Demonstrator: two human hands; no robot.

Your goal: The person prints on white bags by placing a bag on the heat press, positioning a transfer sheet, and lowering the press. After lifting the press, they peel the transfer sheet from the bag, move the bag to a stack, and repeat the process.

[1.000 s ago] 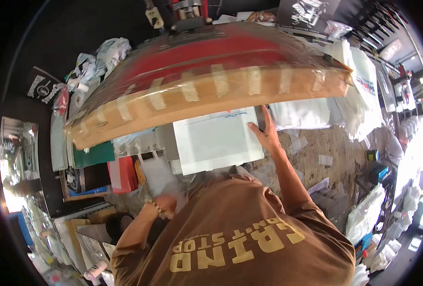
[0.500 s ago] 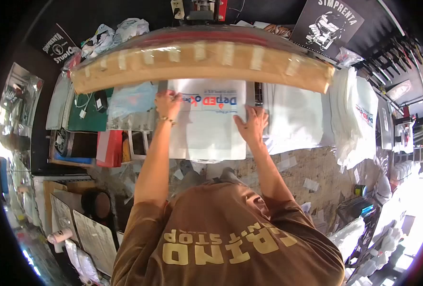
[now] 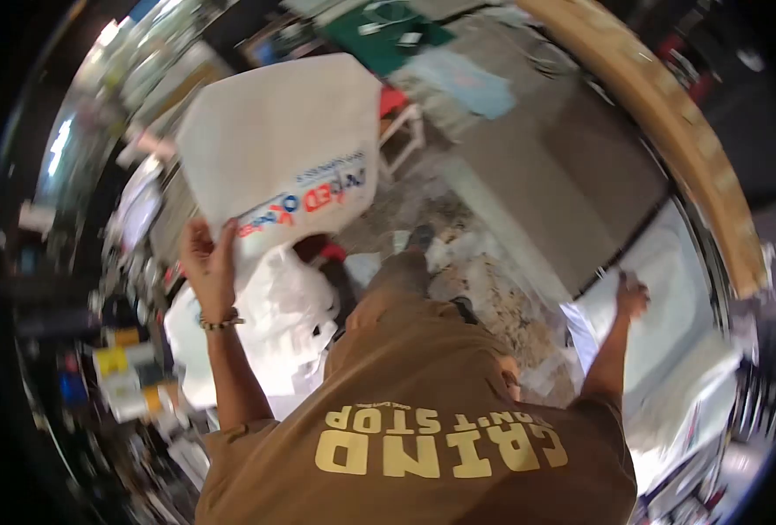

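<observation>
My left hand (image 3: 210, 267) is raised at the left, its thumb and fingers closed on the lower edge of a flat white printed bag (image 3: 274, 131). The bag hangs in the air, with red and blue lettering along its lower side. Below it lies a heap of white bags (image 3: 291, 293). At the right, my right hand (image 3: 633, 296) rests on a stack of white bags (image 3: 668, 324), beside the grey board's corner. Its fingers look bunched together; what is between them, if anything, is hidden. The grey flat board (image 3: 572, 175) is bare of the printed bag.
A long tan-edged frame (image 3: 703, 157) stands raised beyond the board. A light-blue sheet (image 3: 467, 80) and a green mat (image 3: 375, 39) with a white cable lie at the far end. Scraps litter the floor (image 3: 484, 280) around my feet.
My left hand has lifted the printed bag off the board and carried it left. My right hand has moved from the bag's right edge to the white stack. My view has turned left.
</observation>
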